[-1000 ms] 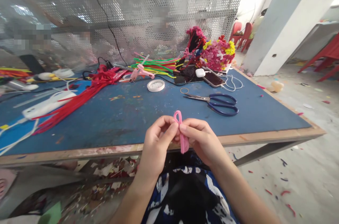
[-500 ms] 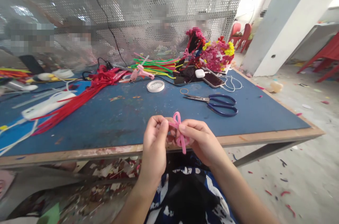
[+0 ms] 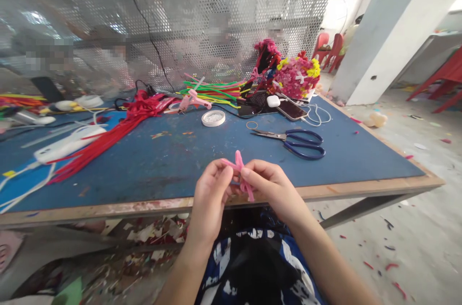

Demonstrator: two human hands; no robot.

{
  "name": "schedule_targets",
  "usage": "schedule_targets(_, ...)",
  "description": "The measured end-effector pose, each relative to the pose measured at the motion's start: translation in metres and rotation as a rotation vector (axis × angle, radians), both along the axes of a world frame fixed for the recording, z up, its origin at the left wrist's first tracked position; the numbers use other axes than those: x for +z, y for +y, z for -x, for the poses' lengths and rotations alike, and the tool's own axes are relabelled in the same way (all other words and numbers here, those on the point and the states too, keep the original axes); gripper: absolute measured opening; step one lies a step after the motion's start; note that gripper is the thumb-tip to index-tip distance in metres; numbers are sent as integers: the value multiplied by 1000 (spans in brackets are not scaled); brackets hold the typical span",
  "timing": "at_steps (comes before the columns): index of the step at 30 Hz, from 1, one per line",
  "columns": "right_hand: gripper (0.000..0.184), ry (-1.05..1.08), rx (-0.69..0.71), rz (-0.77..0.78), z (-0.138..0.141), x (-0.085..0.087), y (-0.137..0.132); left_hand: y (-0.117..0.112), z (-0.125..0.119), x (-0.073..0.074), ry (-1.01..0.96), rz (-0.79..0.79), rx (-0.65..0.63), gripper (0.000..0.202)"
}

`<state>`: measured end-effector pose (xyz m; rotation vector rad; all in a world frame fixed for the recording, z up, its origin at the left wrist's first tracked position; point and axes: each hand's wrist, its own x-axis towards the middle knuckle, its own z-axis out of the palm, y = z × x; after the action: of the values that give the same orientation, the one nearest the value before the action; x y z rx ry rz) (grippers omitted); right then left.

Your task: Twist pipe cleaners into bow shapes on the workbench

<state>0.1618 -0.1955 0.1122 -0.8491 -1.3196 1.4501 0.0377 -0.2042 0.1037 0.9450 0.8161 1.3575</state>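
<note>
Between my two hands, over the table's front edge, is a pink pipe cleaner [image 3: 238, 159] bent into narrow loops. My left hand [image 3: 213, 192] pinches its left side between thumb and forefinger. With thumb and bent fingers, my right hand [image 3: 269, 181] grips the middle of it, and one pink end points down between the hands. Part of the pipe cleaner is hidden behind my fingers. Beyond my right hand lie blue-handled scissors [image 3: 303, 143], their blades pointing left. A white round lid-like dish [image 3: 213, 118] and a thin ring [image 3: 251, 125] lie farther back.
Red pipe cleaners [image 3: 104, 139] and a white power strip [image 3: 68, 144] lie on the blue table [image 3: 162, 165] at left. Behind are a pink glue gun [image 3: 193, 100], green and yellow pipe cleaners [image 3: 216, 89], a phone [image 3: 291, 110] with cable, and a flower bunch [image 3: 296, 76].
The pink pipe cleaner has turned in my fingers: its upper loop now looks narrower and its left part sticks up above my left thumb. Both hands keep their grip.
</note>
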Motion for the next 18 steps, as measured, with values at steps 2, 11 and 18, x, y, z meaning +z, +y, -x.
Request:
schedule_targets(2,27,-34,-4,-35,0,-1,0,0,1,-2,60,-21,-6,16)
schedule_targets(11,26,-98,80,-66,0,-3,-3,1,-1,-2,104,-40,124,16)
schedule_targets(18,27,-52,20,-66,1,1,-6,-1,-4,-3,-4,-27,128,21)
